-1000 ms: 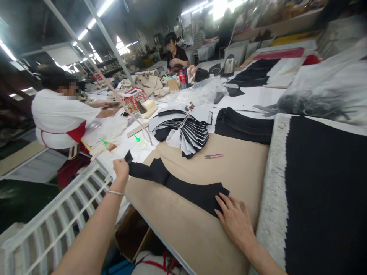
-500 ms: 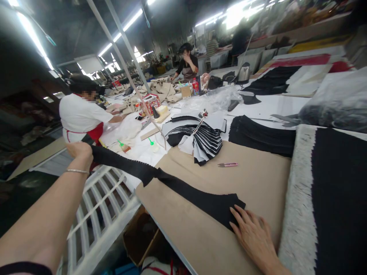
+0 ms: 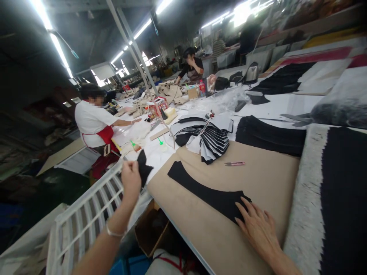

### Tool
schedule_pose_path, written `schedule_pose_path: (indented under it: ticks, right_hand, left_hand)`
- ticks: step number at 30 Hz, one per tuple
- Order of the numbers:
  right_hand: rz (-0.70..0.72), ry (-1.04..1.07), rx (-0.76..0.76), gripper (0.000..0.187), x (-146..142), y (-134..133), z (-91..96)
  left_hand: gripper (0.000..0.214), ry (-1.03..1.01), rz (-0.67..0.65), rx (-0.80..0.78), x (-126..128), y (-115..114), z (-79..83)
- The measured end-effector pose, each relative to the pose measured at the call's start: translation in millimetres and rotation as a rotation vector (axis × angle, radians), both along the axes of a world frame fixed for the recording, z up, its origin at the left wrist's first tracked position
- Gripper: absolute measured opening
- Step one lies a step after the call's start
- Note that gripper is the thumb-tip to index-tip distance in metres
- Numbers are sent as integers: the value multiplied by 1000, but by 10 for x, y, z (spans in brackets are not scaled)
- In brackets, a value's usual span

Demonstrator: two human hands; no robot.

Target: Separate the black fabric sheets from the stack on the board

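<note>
A long curved black fabric piece lies on the tan board in front of me. My right hand rests flat on its near end, fingers spread. Off the board's left edge, my left hand is raised and pinched on a small black fabric scrap, which is apart from the long piece. A bracelet sits on my left wrist.
Pink thread snips lie on the board beyond the piece. A fan of black and white cut pieces and a black fabric stack lie further back. A white rail stands at left. A person in white works at left.
The strip was stretched between my hands half a second ago. Now it lies shorter on the board, and my left hand has come back holding only a separate small black scrap.
</note>
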State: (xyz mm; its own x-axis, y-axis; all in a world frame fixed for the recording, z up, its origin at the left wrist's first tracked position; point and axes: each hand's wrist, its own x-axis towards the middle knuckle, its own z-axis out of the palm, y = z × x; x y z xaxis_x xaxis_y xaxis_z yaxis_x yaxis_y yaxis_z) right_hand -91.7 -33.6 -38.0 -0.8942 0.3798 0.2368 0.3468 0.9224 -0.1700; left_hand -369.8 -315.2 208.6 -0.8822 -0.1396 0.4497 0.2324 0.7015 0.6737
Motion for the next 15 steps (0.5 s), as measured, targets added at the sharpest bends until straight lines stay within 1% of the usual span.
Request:
schedule_pose_path:
  ticks: [2, 3, 4, 5, 6, 9, 10, 11, 12, 13, 15]
  right_hand:
    - [-15, 28, -72, 45, 29, -127, 213]
    - [-37, 34, -134, 45, 54, -203, 323]
    - [-67, 36, -224, 45, 86, -283, 428]
    - [-91, 37, -361, 46, 125, -364, 525]
    - [-111, 34, -552, 48, 169, -441, 611]
    - [-148, -5, -1261, 60, 343, -623, 793]
    - [-159, -19, -1424, 62, 417, -660, 830]
    - [-174, -17, -1510, 63, 499, -683, 858]
    - [-191, 6, -1535, 61, 588, -694, 878]
    - [-207, 43, -1531, 57, 682, -692, 894]
    - [-239, 135, -1532, 51, 879, -665, 925]
  left_hand:
    - [15, -76, -63, 24, 525, 212, -366]
    - [17, -114, -90, 37, 789, 321, -538]
    - [20, -151, -108, 47, 1049, 430, -701]
    - [21, -188, -121, 56, 1303, 538, -851]
    - [22, -230, -137, 65, 1553, 643, -990]
    - [27, -432, -248, 101, 2265, 925, -1335]
    - [28, -503, -295, 99, 2487, 1004, -1423]
    - [29, -572, -350, 90, 2697, 1073, -1495]
    - [31, -632, -396, 77, 2894, 1129, -1551]
    - [32, -694, -443, 64, 3074, 1172, -1589]
    - [31, -818, -536, 67, 3372, 1210, -1618]
